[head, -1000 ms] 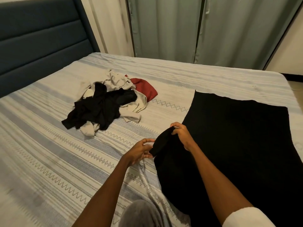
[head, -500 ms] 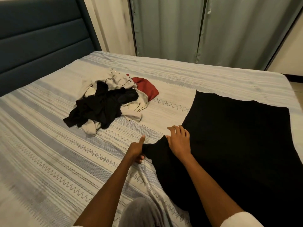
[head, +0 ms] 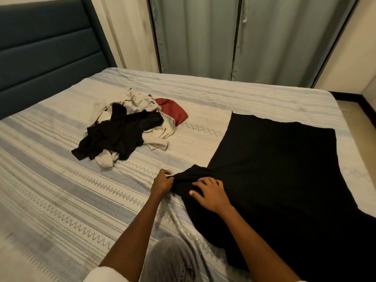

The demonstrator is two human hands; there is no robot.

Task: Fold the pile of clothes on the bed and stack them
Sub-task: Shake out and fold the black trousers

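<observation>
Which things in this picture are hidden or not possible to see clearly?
Head view only:
- Black garment: near end cut off by the bottom and right picture edges; its type unclear.
- Left hand: fingertips hidden in the cloth it pinches.
- Pile of clothes: lower pieces covered by upper ones; count unclear.
- Bed: near-left blurred.

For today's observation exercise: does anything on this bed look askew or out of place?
Only the black garment's near-left corner is bunched where the left hand pinches it and the right hand presses. The unfolded pile is expected.
</observation>
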